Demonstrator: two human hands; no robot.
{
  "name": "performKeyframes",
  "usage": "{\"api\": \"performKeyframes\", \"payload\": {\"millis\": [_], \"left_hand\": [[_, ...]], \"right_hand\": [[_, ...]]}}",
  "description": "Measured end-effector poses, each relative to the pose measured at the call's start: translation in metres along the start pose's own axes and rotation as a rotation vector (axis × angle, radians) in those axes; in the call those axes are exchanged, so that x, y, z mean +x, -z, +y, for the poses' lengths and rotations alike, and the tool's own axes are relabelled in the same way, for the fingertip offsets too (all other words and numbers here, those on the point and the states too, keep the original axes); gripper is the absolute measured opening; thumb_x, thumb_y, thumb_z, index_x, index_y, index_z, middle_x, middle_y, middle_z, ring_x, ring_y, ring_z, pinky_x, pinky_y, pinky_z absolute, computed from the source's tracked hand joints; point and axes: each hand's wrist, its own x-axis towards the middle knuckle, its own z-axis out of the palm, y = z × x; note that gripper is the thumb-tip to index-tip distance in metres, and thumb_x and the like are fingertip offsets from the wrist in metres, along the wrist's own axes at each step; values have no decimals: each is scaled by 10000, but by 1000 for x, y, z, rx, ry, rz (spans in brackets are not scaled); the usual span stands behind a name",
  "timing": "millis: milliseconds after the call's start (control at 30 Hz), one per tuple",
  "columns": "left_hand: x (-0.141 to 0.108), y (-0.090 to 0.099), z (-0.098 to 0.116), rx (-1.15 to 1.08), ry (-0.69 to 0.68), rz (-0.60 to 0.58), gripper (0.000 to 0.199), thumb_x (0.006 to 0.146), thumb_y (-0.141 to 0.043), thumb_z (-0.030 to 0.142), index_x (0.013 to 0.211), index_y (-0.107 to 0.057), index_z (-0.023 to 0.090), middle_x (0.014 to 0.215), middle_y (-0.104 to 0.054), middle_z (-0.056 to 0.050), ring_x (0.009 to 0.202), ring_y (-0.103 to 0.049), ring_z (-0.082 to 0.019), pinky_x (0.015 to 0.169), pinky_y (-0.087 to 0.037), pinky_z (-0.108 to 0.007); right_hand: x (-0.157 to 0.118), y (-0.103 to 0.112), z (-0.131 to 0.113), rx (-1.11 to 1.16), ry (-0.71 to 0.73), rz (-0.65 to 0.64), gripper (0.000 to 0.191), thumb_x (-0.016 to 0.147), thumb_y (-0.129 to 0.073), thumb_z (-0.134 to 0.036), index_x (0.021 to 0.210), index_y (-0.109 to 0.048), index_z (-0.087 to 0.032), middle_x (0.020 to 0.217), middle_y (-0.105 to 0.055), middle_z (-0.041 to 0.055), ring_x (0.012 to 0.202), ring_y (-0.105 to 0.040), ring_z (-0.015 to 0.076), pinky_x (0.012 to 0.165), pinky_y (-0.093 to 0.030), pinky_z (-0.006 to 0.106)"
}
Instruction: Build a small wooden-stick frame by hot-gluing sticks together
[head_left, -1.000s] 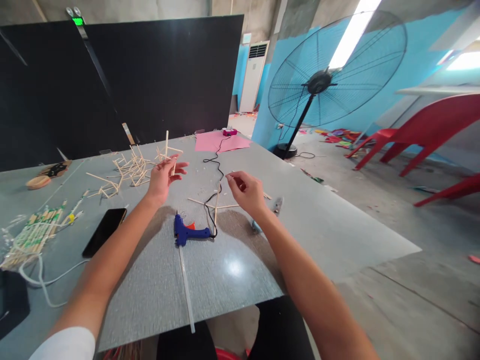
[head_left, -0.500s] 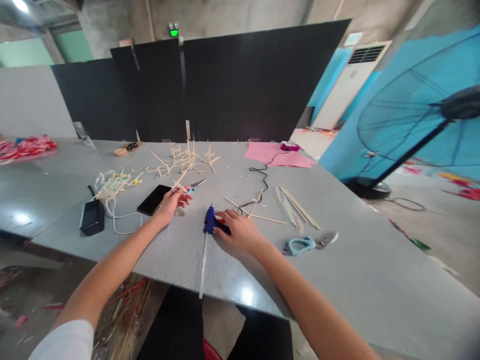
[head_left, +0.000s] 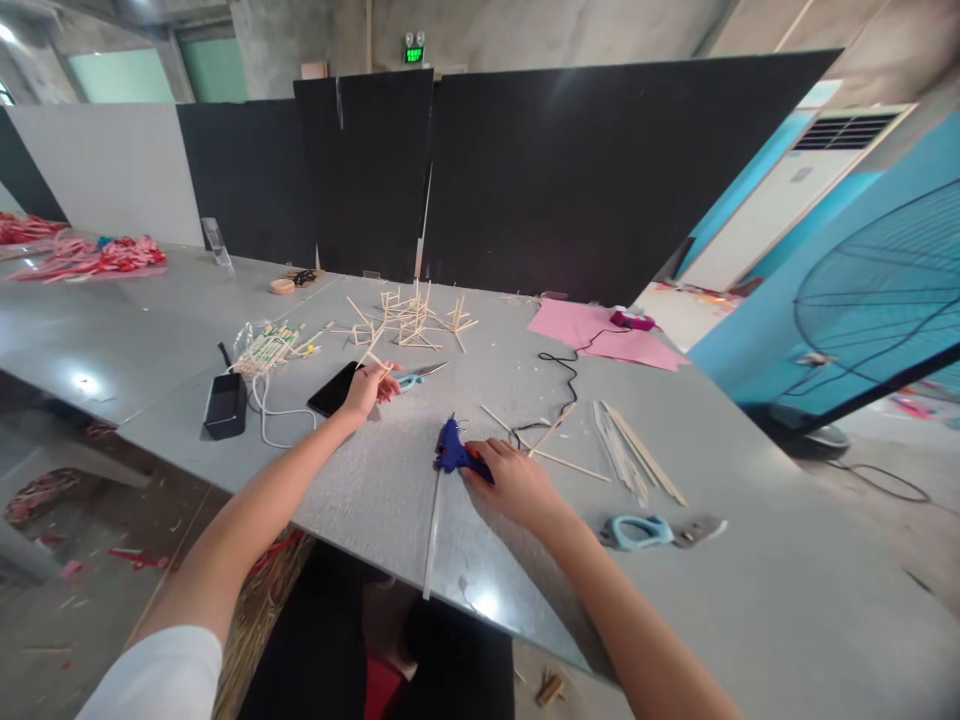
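Note:
My left hand (head_left: 365, 393) pinches some thin wooden sticks (head_left: 377, 358) that meet at an angle, held above the table by the phone and the scissors. My right hand (head_left: 517, 482) is closed around the handle of a blue hot glue gun (head_left: 450, 447), which lies low over or on the table; I cannot tell which. A long clear glue stick (head_left: 432, 530) sticks out of its back towards the table's front edge. Just beyond my right hand, several loose wooden sticks (head_left: 574, 465) lie crossed. Blue-handled scissors (head_left: 414, 380) rest beside my left fingers.
Stick frames (head_left: 412, 322) stand further back. A black phone (head_left: 330, 395), a dark box-shaped device (head_left: 225, 407) with a white cable and a bundle of sticks (head_left: 271, 347) lie left. On the right are glue sticks (head_left: 619, 450), blue-handled cutters (head_left: 641, 532), a black cord (head_left: 574, 380) and pink paper (head_left: 566, 320).
My view has swung a little to the left, so the table's contents appear further right. Both hands keep hold of the same things, with little other movement visible.

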Motion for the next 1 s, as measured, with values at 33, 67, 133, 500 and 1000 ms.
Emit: {"api": "performKeyframes", "payload": {"millis": [33,67,133,500,1000], "left_hand": [[3,2,-3,8,-5,16,428,884,-602,520,967,-730,120,599,-661,-34,473,-503,-110,461,-342,-236],[5,3,-6,17,-7,27,423,881,-601,517,951,-727,119,580,-649,-29,458,-490,-109,453,-335,-237],[9,4,-13,35,-8,37,422,876,-594,520,923,-721,121,552,-633,-24,435,-470,-109,443,-327,-241],[28,13,-46,109,-50,46,402,932,-483,493,932,-691,150,500,-549,25,420,-417,-120,472,-312,-253],[14,0,-38,277,-125,-57,403,970,-443,484,936,-703,178,552,-564,9,500,-491,-151,540,-363,-260]], "right_hand": [[0,-3,2,4,7,7,357,1013,-565,-340,1303,-663,-154,1137,-735,133,1033,-693,279,850,-491,360],[0,-5,3,7,18,17,360,1019,-558,-344,1308,-661,-155,1139,-735,135,1027,-696,279,852,-495,364],[1,-10,7,-3,43,51,371,1030,-538,-352,1325,-654,-159,1137,-732,137,1027,-694,282,871,-501,374],[109,27,27,-214,-351,199,418,1036,-487,-330,1388,-590,-131,1292,-678,200,1201,-585,339,955,-434,399],[81,-14,-9,-130,-123,286,323,977,-503,-196,1248,-672,-145,1222,-725,178,1203,-603,291,1043,-443,438]]}}
